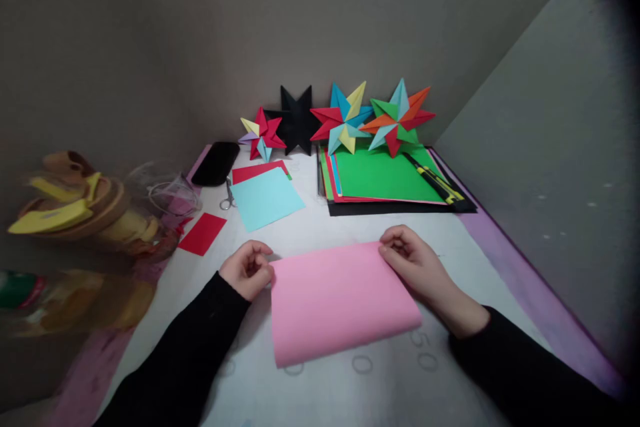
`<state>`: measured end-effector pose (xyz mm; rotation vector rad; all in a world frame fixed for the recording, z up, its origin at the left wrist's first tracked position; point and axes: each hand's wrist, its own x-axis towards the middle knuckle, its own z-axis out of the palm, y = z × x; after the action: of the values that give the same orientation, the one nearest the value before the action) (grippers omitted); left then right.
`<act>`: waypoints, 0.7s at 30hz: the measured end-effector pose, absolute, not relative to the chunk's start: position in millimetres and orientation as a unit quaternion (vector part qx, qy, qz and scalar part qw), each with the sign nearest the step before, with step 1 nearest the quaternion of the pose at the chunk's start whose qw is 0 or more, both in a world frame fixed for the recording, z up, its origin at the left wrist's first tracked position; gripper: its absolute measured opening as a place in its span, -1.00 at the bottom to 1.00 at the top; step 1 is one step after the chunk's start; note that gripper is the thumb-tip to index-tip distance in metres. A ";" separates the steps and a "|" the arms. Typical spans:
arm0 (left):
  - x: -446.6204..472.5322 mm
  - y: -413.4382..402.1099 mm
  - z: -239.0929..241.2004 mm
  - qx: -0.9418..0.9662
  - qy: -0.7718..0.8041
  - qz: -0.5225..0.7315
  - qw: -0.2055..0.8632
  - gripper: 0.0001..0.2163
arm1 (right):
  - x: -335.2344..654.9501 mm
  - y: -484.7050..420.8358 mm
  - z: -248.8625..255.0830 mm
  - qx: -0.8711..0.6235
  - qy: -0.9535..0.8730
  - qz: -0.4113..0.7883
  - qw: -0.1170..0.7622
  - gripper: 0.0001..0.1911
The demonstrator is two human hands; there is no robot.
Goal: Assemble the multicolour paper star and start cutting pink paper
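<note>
A pink sheet of paper (340, 300), folded over on itself, lies on the white table (350, 227) in front of me. My left hand (247, 268) pinches its far left corner with curled fingers. At the far right corner my right hand (417, 263) is closed on the paper's edge. Both sleeves are black.
A stack of coloured sheets topped by green (385, 177) lies behind, with a yellow-black cutter (437, 185) on it. Several paper stars (345, 120) stand against the wall. A light blue sheet (265, 197), red pieces (203, 233), scissors (227, 199) and a black case (216, 163) lie at left.
</note>
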<state>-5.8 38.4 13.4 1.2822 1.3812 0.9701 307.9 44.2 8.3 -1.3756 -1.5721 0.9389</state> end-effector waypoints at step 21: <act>7.6 27.3 31.1 0.365 0.512 0.560 0.539 -0.70 | 308.3 31.4 0.2 -0.550 -0.627 0.207 0.512 -0.92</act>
<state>7.6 27.3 31.1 0.8677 1.2170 1.3318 308.3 31.4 0.2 -1.3238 -1.5075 0.4976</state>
